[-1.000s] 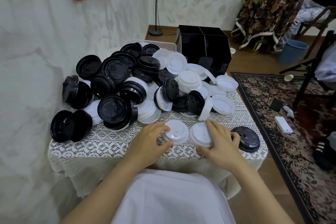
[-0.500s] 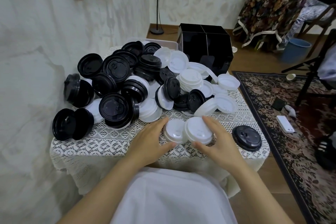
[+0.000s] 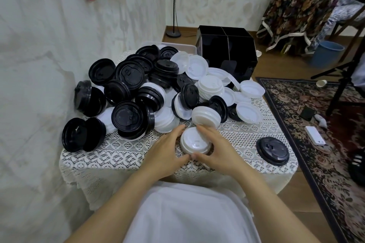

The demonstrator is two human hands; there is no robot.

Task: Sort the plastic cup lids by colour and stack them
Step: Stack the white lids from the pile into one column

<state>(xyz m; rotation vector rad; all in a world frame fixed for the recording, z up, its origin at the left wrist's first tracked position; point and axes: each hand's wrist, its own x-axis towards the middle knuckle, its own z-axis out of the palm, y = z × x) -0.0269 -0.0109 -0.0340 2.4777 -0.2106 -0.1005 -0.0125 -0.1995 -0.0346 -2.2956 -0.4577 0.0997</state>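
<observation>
Both bare forearms are angling inward toward the lid stack [image 3: 194, 142]. Left hand [image 3: 166, 151] is cupping the stack's left side, fingers curling round its far-left rim. Right hand [image 3: 219, 151] is cupping the right side the same way. Thumb tips are almost meeting at the stack's near edge.
</observation>
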